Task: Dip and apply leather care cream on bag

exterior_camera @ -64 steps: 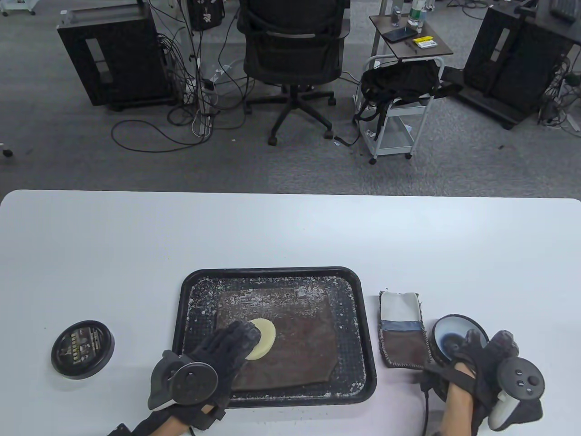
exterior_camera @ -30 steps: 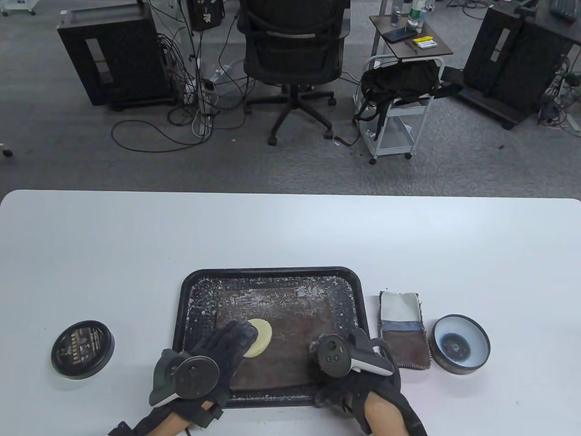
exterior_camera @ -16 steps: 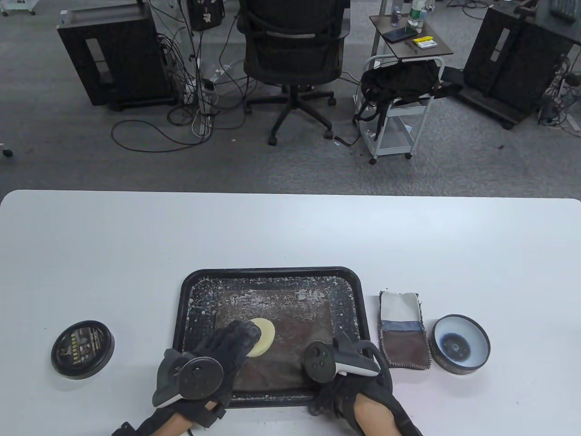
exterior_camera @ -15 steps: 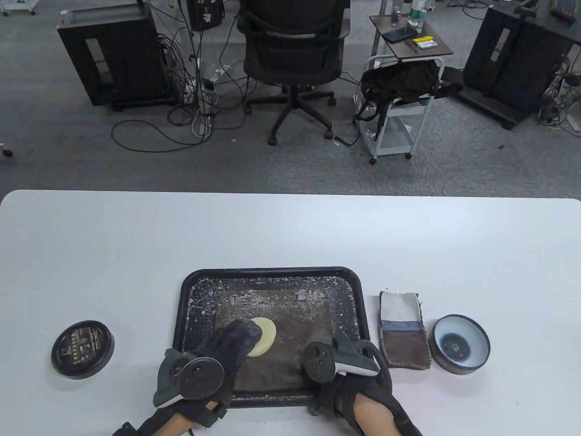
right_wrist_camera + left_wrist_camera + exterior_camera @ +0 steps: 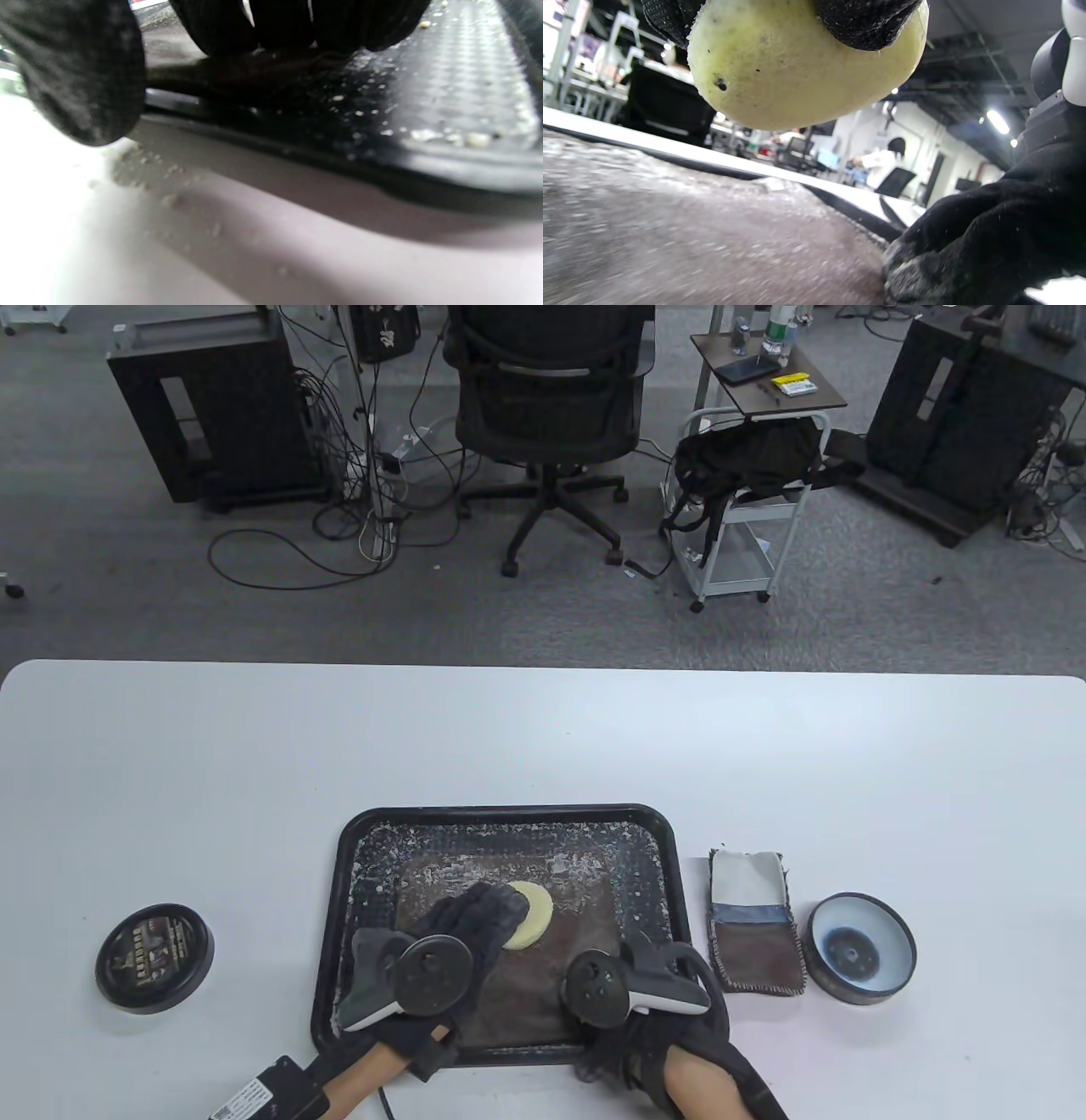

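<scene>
left hand (image 5: 475, 920) grips the soft sponge (image 5: 528, 914) by its top; right hand (image 5: 670, 984) probably presses the floppy bag (image 5: 560, 937) flat, grip unclear.

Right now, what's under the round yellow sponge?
The flat brown leather bag in the black tray. The left hand covers part of the round yellow sponge, hiding any cream underneath.

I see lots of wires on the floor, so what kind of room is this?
Probably an office or lab workroom. Behind the white table stands a black swivel office chair on grey carpet, beside tangled cables and black equipment cabinets. A rolling cart holds a black backpack.
</scene>
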Motion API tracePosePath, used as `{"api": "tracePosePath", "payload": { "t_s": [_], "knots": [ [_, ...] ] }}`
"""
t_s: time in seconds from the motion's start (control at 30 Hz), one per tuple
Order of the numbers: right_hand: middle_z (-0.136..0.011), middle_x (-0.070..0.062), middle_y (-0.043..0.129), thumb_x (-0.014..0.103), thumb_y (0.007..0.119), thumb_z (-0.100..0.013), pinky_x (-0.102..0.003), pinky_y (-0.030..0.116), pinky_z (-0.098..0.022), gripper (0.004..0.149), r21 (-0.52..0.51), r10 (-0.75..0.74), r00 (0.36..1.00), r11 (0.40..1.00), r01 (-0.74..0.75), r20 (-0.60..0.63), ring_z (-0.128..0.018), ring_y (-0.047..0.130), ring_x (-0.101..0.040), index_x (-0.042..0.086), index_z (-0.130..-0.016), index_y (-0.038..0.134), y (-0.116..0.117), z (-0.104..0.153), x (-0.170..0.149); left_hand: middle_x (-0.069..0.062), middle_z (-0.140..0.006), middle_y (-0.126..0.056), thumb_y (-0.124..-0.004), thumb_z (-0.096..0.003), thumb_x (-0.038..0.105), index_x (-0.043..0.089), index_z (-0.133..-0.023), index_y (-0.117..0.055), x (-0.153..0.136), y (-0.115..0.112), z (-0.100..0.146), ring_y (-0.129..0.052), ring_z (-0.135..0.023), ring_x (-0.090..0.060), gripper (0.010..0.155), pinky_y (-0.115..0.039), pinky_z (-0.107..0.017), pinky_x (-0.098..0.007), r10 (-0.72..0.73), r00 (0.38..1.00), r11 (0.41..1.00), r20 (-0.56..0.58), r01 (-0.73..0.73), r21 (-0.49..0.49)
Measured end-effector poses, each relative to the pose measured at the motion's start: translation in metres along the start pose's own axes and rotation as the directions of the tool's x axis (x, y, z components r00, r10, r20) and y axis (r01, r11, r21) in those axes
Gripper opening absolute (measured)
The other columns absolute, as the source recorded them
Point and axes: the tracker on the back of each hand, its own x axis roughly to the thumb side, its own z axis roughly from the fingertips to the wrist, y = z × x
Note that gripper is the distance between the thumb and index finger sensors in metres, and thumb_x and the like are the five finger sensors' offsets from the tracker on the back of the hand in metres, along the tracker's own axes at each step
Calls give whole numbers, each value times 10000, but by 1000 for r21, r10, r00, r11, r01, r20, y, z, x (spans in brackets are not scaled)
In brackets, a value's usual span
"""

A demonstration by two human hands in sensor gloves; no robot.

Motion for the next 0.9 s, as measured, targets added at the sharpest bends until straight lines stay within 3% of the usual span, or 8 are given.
{"api": "tracePosePath", "payload": {
  "t_s": [0.17,0.47,0.6,0.9],
  "knots": [
    [-1033,-195,540,463,931,-317,-616,573,-673,828,16,-58,998,998,58,-2,-912,546,-527,132,-1015,633,1,1,-4,33,-1059,-701,-744,-421,317,349,-969,-644,17,-10,-35,-741,-991,-239,558,-690,-702,-485,4,1000,999,-13,-3,47],
    [-1045,-180,522,439,864,-378,-611,531,-683,767,52,-206,978,977,206,1,-929,483,-496,135,-1037,613,-1,1,-19,113,-1063,-697,-762,-399,329,418,-939,-688,28,-60,-86,-697,-1017,-185,552,-662,-731,-459,1,997,998,-82,-6,-62],
    [-1045,-176,518,437,851,-388,-612,516,-685,751,62,-234,972,970,234,2,-930,464,-494,145,-1037,612,-1,1,-22,71,-1095,-619,-753,-414,305,388,-959,-654,28,-83,-95,-610,-1048,-218,561,-595,-756,-492,-86,993,981,-80,71,-179],
    [-1048,-186,491,459,816,-407,-621,483,-686,755,70,-285,958,956,285,-9,-935,418,-497,116,-1042,597,0,2,-23,94,-1121,-470,-779,-416,358,405,-990,-535,27,-99,-97,-464,-1078,-202,625,-507,-780,-517,-218,975,919,-51,187,-348]
  ]
}}
